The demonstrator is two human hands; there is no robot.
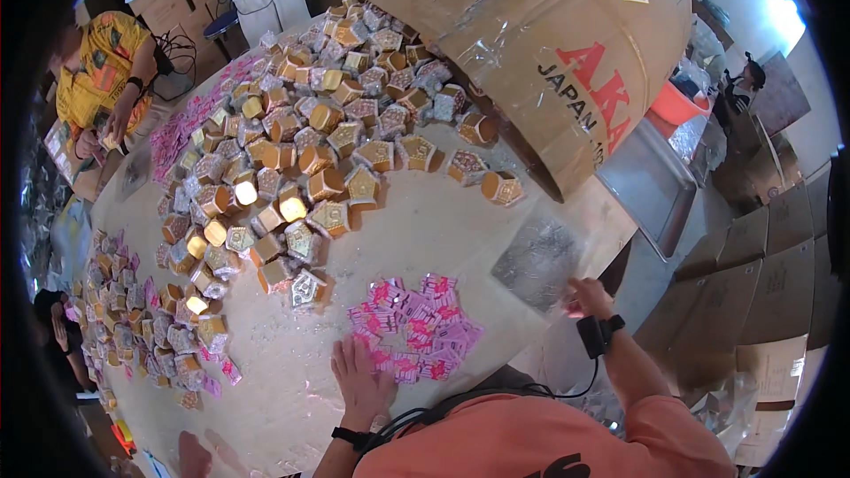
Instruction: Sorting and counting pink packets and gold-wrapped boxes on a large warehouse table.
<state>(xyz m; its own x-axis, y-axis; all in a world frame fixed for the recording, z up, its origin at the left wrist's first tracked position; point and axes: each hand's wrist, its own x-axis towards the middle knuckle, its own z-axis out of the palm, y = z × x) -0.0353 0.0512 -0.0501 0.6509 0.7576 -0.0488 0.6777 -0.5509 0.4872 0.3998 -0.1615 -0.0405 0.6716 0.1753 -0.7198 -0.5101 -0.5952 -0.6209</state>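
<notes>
My left hand [361, 383] lies flat with fingers spread at the lower left edge of a loose pile of pink printed cards [428, 323]. To the right, my right hand [588, 298] is closed at the lower right corner of a stack of clear plastic bags [537, 258], with its fingertips pinched on the film. Beyond the cards spreads a big heap of small gold, house-shaped trinkets [316, 158], many wrapped in clear film. A few, such as a gold trinket [501, 188], sit apart near the carton.
A large cardboard carton [540, 26] lies tipped on the far right of the table [425, 230]. A metal tray [651, 190] and an orange basin [680, 102] are beyond its right edge. More wrapped trinkets [142, 327] cover the left side. Across the table, a person in yellow [104, 71] handles something small.
</notes>
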